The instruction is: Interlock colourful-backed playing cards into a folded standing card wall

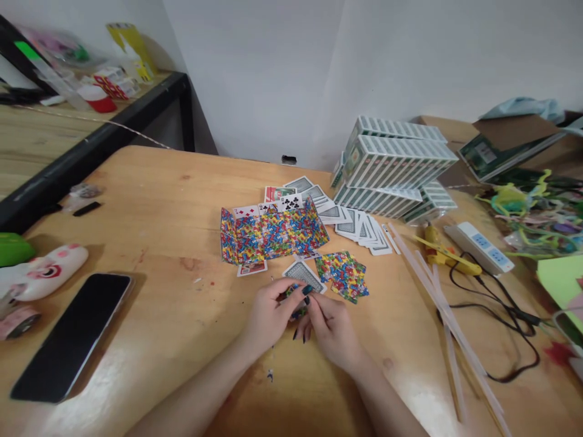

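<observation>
Left hand (272,311) and right hand (334,326) pinch a patterned card (298,313); folding seems underway; next likely calls for steady pressure.

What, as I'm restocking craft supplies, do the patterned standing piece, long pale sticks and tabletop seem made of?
Patterned standing piece: probably card or paper, printed; its thin panels meet at folds. Long pale sticks: perhaps plastic or hot glue, smooth, since they look translucent. Tabletop: wood or wood-look veneer, lightly glossy, judging by its grain and soft reflections.
</observation>
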Available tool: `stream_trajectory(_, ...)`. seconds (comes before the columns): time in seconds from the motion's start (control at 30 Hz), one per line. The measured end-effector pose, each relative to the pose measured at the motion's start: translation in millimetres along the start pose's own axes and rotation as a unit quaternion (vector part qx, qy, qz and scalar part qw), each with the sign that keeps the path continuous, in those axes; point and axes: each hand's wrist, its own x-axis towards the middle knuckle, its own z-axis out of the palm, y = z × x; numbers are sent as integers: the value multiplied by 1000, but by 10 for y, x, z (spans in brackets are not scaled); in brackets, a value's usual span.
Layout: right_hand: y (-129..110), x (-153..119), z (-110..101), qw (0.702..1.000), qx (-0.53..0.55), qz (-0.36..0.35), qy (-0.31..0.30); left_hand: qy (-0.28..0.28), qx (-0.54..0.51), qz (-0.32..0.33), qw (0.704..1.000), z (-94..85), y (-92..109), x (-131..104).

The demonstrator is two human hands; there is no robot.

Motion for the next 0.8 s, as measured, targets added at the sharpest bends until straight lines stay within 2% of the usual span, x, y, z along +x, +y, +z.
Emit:
stream_trajectory(0.33,25,-21,11,994,-89,-54,29,-13,-4,47,999,1,0,-13)
stream_trajectory(0.47,34,-30,-3,992,-102,-72,22,-21,-42,34,998,3,-10,-14)
stream_trajectory(0.6,29,-26,-3,1000,-14,-20,8,-34,-52,45,997,6,-33,-15)
stream_trajectory(0.7,10,-11,8,998,55,31,3,-35,18,73,997,8,-31,-26)
stream_trajectory(0.8,-5,-2,26,995,81,52,1,-24,125,121,984,6,-19,-43)
